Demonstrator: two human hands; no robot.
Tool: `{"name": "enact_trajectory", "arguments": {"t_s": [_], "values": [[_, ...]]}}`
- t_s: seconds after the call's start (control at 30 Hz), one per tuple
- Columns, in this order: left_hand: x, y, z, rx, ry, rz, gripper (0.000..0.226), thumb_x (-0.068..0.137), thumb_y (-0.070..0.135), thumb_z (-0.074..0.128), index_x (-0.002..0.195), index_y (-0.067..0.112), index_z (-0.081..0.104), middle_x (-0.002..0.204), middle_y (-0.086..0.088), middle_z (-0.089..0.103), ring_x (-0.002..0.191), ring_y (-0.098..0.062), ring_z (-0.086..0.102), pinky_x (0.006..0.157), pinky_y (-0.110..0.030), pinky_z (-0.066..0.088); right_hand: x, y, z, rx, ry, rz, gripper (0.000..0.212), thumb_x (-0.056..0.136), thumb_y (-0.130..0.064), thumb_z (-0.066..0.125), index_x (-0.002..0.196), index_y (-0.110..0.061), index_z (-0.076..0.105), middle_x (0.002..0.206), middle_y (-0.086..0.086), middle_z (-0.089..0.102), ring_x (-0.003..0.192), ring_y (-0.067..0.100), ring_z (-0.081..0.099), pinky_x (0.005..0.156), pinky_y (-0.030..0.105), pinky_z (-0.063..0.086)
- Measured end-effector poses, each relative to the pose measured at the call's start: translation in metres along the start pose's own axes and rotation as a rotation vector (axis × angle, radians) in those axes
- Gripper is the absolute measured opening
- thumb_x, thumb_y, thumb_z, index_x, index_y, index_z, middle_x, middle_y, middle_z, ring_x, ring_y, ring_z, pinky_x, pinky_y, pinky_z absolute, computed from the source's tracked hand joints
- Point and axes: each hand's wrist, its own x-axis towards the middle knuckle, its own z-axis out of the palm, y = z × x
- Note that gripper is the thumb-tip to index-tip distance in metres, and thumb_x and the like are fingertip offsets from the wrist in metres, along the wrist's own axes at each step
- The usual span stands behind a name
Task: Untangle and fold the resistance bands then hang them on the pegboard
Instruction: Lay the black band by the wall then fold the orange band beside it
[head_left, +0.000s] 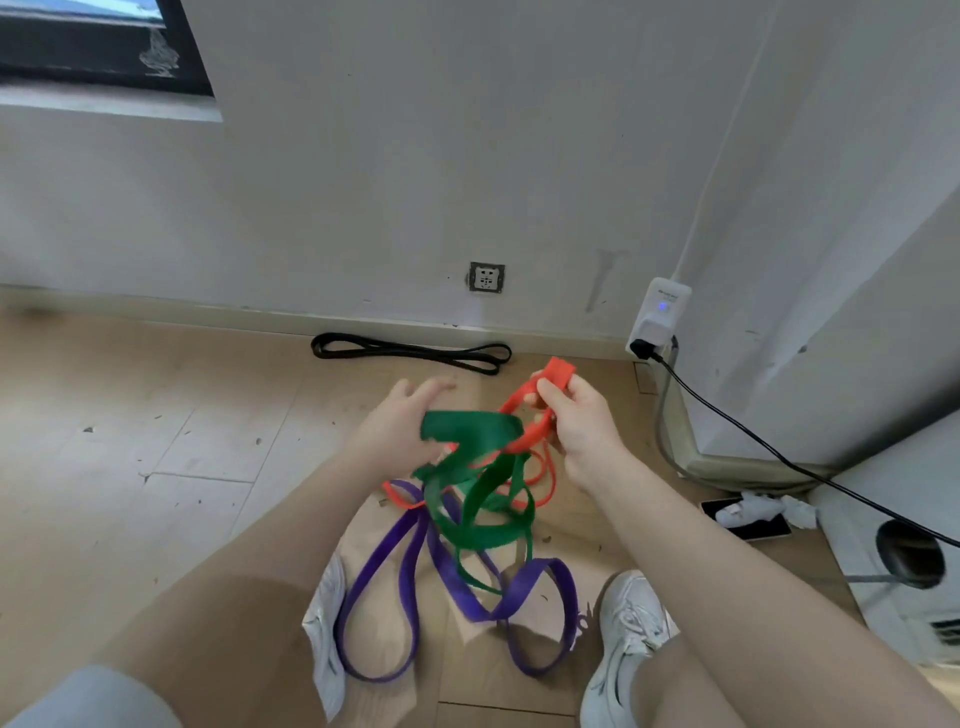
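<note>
A tangle of bands hangs between my hands above the wooden floor. My right hand (576, 421) grips the red band (550, 379) near its folded top end. The wide green band (470, 434) drapes over my left hand (405, 421), whose fingers reach forward, straight and relaxed; the green loops hang down through the red ones. The purple band (395, 561) trails from the tangle onto the floor between my white shoes. A black band (410, 352) lies folded flat on the floor by the baseboard, apart from the others. No pegboard is in view.
A white wall with a socket (486, 277) faces me. At the right, a white plug-in device (660, 317) with a black cable (769, 447) runs along the corner. A dark phone with crumpled tissue (753, 512) lies on the floor at the right.
</note>
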Motion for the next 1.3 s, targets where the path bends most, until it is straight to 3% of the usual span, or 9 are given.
{"name": "enact_trajectory", "arguments": {"t_s": [0.07, 0.2, 0.43, 0.6, 0.7, 0.8, 0.9, 1.13, 1.3], "values": [[-0.001, -0.003, 0.007, 0.150, -0.152, -0.009, 0.063, 0.077, 0.020, 0.063, 0.134, 0.031, 0.039, 0.121, -0.006, 0.043, 0.094, -0.022, 0.059, 0.081, -0.035, 0.053, -0.007, 0.001, 0.003, -0.025, -0.086, -0.005, 0.016, 0.095, -0.014, 0.049, 0.090, -0.021, 0.063, 0.074, 0.000, 0.062, 0.052, 0.007, 0.044, 0.055, 0.021, 0.039], [-0.006, 0.020, 0.018, -0.140, 0.019, 0.096, 0.043, 0.088, 0.030, 0.057, 0.129, 0.019, 0.048, 0.121, -0.001, 0.055, 0.109, -0.013, 0.054, 0.089, -0.025, 0.045, -0.018, 0.001, 0.009, -0.040, -0.219, -0.012, 0.015, 0.095, -0.013, 0.049, 0.093, -0.018, 0.063, 0.077, 0.000, 0.061, 0.052, 0.008, 0.041, 0.050, 0.016, 0.039], [-0.009, 0.035, 0.022, -0.127, 0.012, -0.051, 0.064, 0.072, 0.052, 0.070, 0.118, 0.017, 0.043, 0.097, 0.004, 0.060, 0.084, -0.011, 0.060, 0.065, -0.022, 0.052, -0.017, -0.007, 0.008, 0.075, -0.223, -0.026, 0.016, 0.095, -0.014, 0.049, 0.096, -0.017, 0.065, 0.089, -0.001, 0.070, 0.042, 0.005, 0.031, 0.042, 0.016, 0.028], [-0.002, 0.030, 0.012, 0.066, -0.151, -0.175, 0.042, 0.072, 0.049, 0.072, 0.062, 0.013, 0.052, 0.055, 0.003, 0.049, 0.050, -0.010, 0.046, 0.045, -0.019, 0.032, -0.013, 0.009, 0.011, 0.010, -0.316, -0.006, 0.017, 0.095, -0.010, 0.049, 0.101, -0.015, 0.065, 0.099, 0.001, 0.071, 0.039, 0.004, 0.027, 0.038, 0.013, 0.027], [-0.001, 0.024, 0.002, 0.111, -0.158, -0.237, 0.043, 0.070, 0.048, 0.074, 0.077, 0.007, 0.065, 0.063, -0.002, 0.058, 0.055, -0.014, 0.052, 0.045, -0.021, 0.038, -0.019, 0.012, 0.013, 0.024, -0.340, 0.048, 0.019, 0.096, -0.010, 0.047, 0.108, -0.015, 0.060, 0.097, -0.006, 0.072, 0.035, 0.002, 0.038, 0.037, 0.010, 0.033], [-0.004, 0.022, -0.008, 0.228, -0.118, -0.272, 0.044, 0.070, 0.049, 0.074, 0.066, 0.010, 0.054, 0.061, -0.001, 0.051, 0.052, -0.013, 0.048, 0.043, -0.023, 0.036, -0.022, 0.018, 0.015, -0.132, -0.337, 0.064, 0.022, 0.098, -0.015, 0.043, 0.110, -0.011, 0.062, 0.059, -0.019, 0.064, 0.041, -0.005, 0.052, 0.045, 0.010, 0.041], [-0.009, 0.017, -0.020, 0.259, -0.026, -0.274, 0.046, 0.070, 0.049, 0.075, 0.069, 0.010, 0.050, 0.070, -0.002, 0.055, 0.060, -0.016, 0.052, 0.049, -0.025, 0.044, -0.018, 0.025, 0.014, -0.247, -0.235, 0.143, 0.019, 0.099, -0.019, 0.042, 0.101, -0.013, 0.060, 0.084, -0.005, 0.068, 0.058, 0.003, 0.058, 0.062, 0.022, 0.047], [-0.031, 0.020, -0.032, -0.537, 0.009, -0.085, 0.018, 0.081, 0.018, 0.069, 0.096, 0.021, 0.059, 0.096, -0.003, 0.069, 0.084, -0.019, 0.068, 0.075, -0.037, 0.059, -0.028, 0.021, 0.016, -0.021, -0.376, 0.124, 0.033, 0.093, -0.012, 0.053, 0.124, -0.021, 0.054, 0.094, 0.002, 0.061, 0.063, 0.011, 0.053, 0.065, 0.028, 0.050], [-0.032, 0.016, -0.040, -0.504, -0.010, 0.098, 0.032, 0.082, 0.013, 0.068, 0.095, 0.033, 0.046, 0.080, 0.004, 0.069, 0.086, -0.018, 0.067, 0.082, -0.035, 0.054, -0.026, 0.008, 0.008, -0.095, -0.342, 0.010, 0.028, 0.096, -0.027, 0.048, 0.122, -0.038, 0.049, 0.093, -0.003, 0.064, 0.062, 0.014, 0.051, 0.059, 0.025, 0.051]]}}
